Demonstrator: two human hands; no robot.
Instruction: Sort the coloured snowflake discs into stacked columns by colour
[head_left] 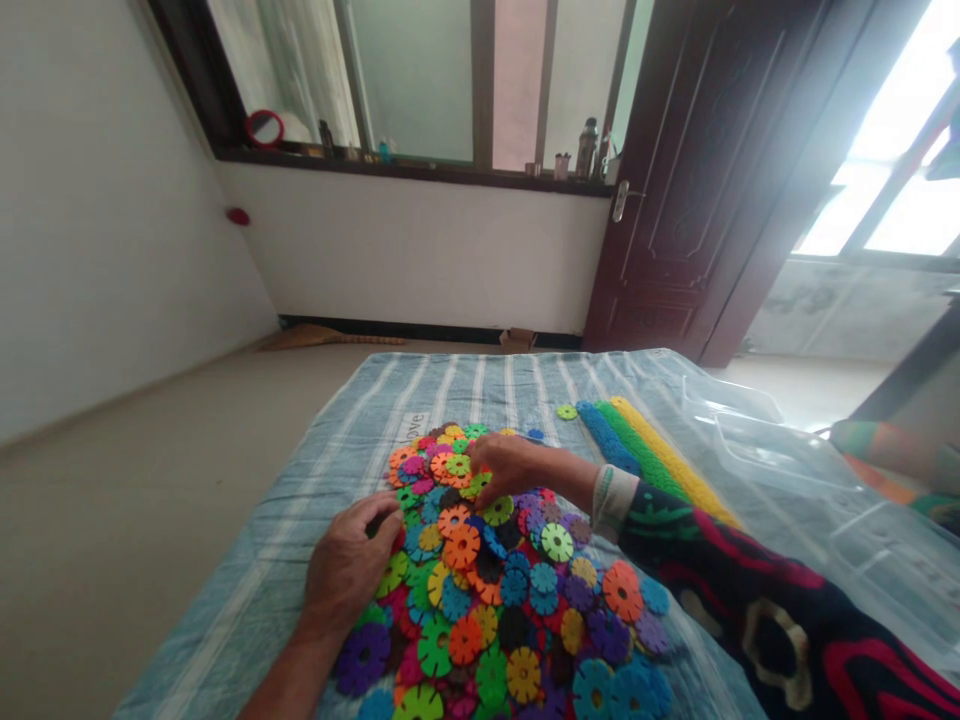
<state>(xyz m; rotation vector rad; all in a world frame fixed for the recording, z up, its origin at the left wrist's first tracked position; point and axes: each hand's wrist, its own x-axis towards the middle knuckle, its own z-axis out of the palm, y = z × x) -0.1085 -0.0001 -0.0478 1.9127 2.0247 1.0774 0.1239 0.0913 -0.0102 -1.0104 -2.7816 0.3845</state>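
Observation:
A heap of colourful notched plastic discs (517,580), flower-like with a hole in the middle, is spread over the striped cloth. My left hand (349,555) is at the heap's left edge, its fingers curled and the thumb closed towards them. What it holds, if anything, is hidden. Over the upper part of the heap reaches my right hand (510,462), palm down, thumb and fingers apart among the discs. A lime-green disc (478,486) lies right by its thumb. Some discs under this hand are covered from sight.
Beyond my right forearm lie three long rows of joined discs: blue (604,438), green (645,460) and yellow (667,460). A single lime disc (566,412) lies near their far end. Clear plastic boxes (795,455) stand on the right. A printed label (415,428) borders the heap.

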